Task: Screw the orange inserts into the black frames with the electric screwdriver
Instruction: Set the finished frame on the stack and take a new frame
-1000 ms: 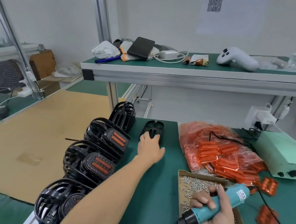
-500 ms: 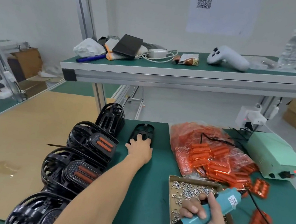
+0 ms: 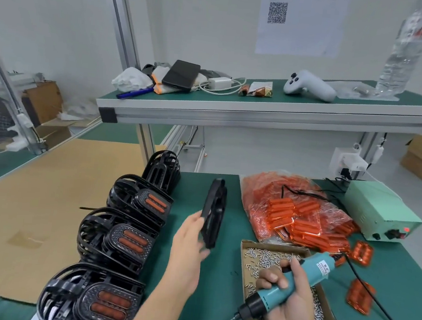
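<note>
Head view, one entry per item.

Change: a second ago the frame [image 3: 213, 213] lay flat on the mat [image 3: 215, 303] at the far end with my left hand [image 3: 190, 238] laid over it. It is now off the mat, tipped up on edge and drawn nearer to me. I read this as the fetch of a fresh frame done; seating an insert and driving screws are not yet begun.

Left hand: fingers round the frame's near lower edge, holding it upright. No insert shows in it.

Right hand [image 3: 286, 302]: wrapped round the screwdriver [image 3: 293, 283], bit pointing down and to the left, tip just above the mat and not touching any screw or frame.

Frame relative to hands: in the left hand, left of and beyond the right hand, apart from the screwdriver bit.

Inserts [image 3: 299, 221]: heaped in and on a bag to the right of the frame, beyond the right hand; a few loose ones [image 3: 359, 298] lie on the mat right of the tray.

Screw tray [image 3: 243, 265]: cardboard, under and just beyond the right hand.

Finished frames [image 3: 128, 239]: stacked in a row along the mat's left edge, orange showing through, left of my left forearm.

Next, by my judgement: lay the frame down and pick an insert.
</note>
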Available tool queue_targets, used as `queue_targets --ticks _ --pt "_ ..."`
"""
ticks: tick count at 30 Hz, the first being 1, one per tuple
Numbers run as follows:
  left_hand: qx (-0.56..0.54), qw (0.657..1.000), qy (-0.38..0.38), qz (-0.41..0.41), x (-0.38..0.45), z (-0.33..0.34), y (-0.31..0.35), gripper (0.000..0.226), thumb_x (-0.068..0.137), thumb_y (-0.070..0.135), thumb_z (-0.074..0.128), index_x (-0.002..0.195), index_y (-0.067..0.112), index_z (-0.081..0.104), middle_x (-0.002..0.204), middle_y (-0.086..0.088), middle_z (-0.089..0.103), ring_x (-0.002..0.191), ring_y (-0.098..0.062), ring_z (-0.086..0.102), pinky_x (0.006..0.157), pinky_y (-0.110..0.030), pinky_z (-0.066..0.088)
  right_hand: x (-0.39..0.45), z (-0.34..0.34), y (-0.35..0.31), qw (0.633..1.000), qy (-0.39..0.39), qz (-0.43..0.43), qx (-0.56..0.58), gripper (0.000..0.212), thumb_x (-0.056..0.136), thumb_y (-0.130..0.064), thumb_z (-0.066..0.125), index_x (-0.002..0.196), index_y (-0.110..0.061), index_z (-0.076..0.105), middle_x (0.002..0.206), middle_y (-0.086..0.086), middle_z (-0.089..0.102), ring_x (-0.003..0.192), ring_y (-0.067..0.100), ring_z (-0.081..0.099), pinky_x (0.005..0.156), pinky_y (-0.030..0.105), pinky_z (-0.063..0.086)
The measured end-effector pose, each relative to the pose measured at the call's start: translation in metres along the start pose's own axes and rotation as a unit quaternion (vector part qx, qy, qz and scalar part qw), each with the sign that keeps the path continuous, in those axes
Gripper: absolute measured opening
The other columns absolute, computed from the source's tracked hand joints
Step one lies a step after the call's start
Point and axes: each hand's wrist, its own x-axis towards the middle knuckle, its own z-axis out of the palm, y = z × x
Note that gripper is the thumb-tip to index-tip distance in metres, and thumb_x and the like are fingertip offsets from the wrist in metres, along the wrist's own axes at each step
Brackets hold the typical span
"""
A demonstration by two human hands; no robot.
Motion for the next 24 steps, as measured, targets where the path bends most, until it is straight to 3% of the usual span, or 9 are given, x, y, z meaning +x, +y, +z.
queue_targets --ticks 3,7,8,9,11,13,15,20,24 --pt "-0.171 0.978 -0.028 -0.119 -0.059 -0.015 -0.01 0.032 0.096 0.036 0.061 0.122 0.018 0.071 0.124 -0.013 0.072 0.114 -0.04 0.069 0.105 -0.061 0.047 -0.001 -0.001 0.0 1.0 0.0 -0.004 0.002 0.018 0.09 -0.03 0.069 0.078 -0.019 0.061 0.055 -0.007 0.038 0.054 0.01 0.047 0.048 0.022 0.046" --pt "-0.317 0.89 -0.019 -0.326 -0.086 -0.046 -0.024 0.041 0.099 -0.004 0.06 0.138 0.009 0.057 0.137 -0.019 0.064 0.092 -0.027 0.077 0.067 -0.041 0.063 -0.001 -0.003 0.001 1.0 0.0 -0.007 -0.004 0.018 0.09 -0.03 0.07 0.08 -0.02 0.059 0.054 -0.007 0.038 0.054 0.01 0.047 0.048 0.022 0.047" --pt "-0.359 0.847 -0.046 -0.39 -0.087 -0.057 -0.023 0.052 0.097 -0.01 0.058 0.143 0.011 0.052 0.141 -0.017 0.06 0.087 -0.036 0.076 0.06 -0.047 0.062 -0.001 -0.003 0.0 1.0 -0.002 -0.006 -0.005 0.019 0.09 -0.031 0.07 0.081 -0.02 0.058 0.054 -0.007 0.038 0.054 0.01 0.047 0.048 0.022 0.046" --pt "-0.332 0.846 -0.059 -0.414 -0.091 -0.066 -0.016 0.058 0.096 -0.014 0.054 0.146 0.013 0.049 0.145 -0.013 0.058 0.084 -0.044 0.073 0.056 -0.056 0.06 -0.001 -0.003 0.0 1.0 -0.005 -0.004 -0.006 0.019 0.09 -0.031 0.07 0.081 -0.02 0.058 0.054 -0.007 0.039 0.054 0.01 0.047 0.048 0.022 0.046" --pt "-0.404 0.815 -0.077 -0.409 -0.1 -0.068 -0.007 0.047 0.101 -0.009 0.054 0.144 0.01 0.053 0.144 -0.015 0.059 0.088 -0.049 0.07 0.07 -0.07 0.057 -0.002 -0.003 0.0 1.0 -0.011 0.001 -0.01 0.019 0.091 -0.032 0.069 0.081 -0.02 0.058 0.054 -0.008 0.038 0.053 0.009 0.047 0.048 0.022 0.045" --pt "-0.395 0.854 0.006 -0.339 -0.103 -0.06 -0.029 0.04 0.09 0.018 0.066 0.128 0.007 0.066 0.132 -0.027 0.065 0.106 -0.054 0.067 0.094 -0.073 0.048 -0.002 -0.004 -0.001 1.0 -0.017 0.008 -0.007 0.02 0.091 -0.034 0.07 0.08 -0.02 0.059 0.054 -0.009 0.038 0.053 0.008 0.046 0.048 0.021 0.044" --pt "-0.392 0.87 0.037 -0.298 -0.111 -0.053 -0.043 0.036 0.088 0.029 0.062 0.119 0.013 0.071 0.131 -0.03 0.064 0.114 -0.06 0.061 0.1 -0.074 0.043 -0.002 -0.005 -0.003 1.0 -0.026 0.016 0.003 0.021 0.09 -0.035 0.07 0.08 -0.021 0.059 0.054 -0.009 0.038 0.053 0.008 0.045 0.049 0.02 0.043" --pt "-0.351 0.875 0.073 -0.327 -0.112 -0.055 -0.054 0.029 0.104 0.022 0.046 0.122 0.007 0.063 0.134 -0.031 0.062 0.12 -0.055 0.058 0.101 -0.069 0.042 -0.003 -0.004 -0.005 0.999 -0.041 0.032 0.013 0.021 0.09 -0.037 0.069 0.08 -0.021 0.059 0.054 -0.011 0.038 0.053 0.006 0.045 0.05 0.019 0.042" --pt "-0.201 0.925 0.09 -0.309 -0.112 -0.055 -0.068 0.03 0.105 0.007 0.048 0.13 -0.006 0.058 0.118 -0.033 0.069 0.108 -0.049 0.066 0.1 -0.058 0.048 -0.003 -0.003 -0.006 0.998 -0.049 0.042 0.023 0.02 0.089 -0.037 0.068 0.08 -0.021 0.059 0.053 -0.011 0.038 0.053 0.005 0.045 0.049 0.018 0.042"
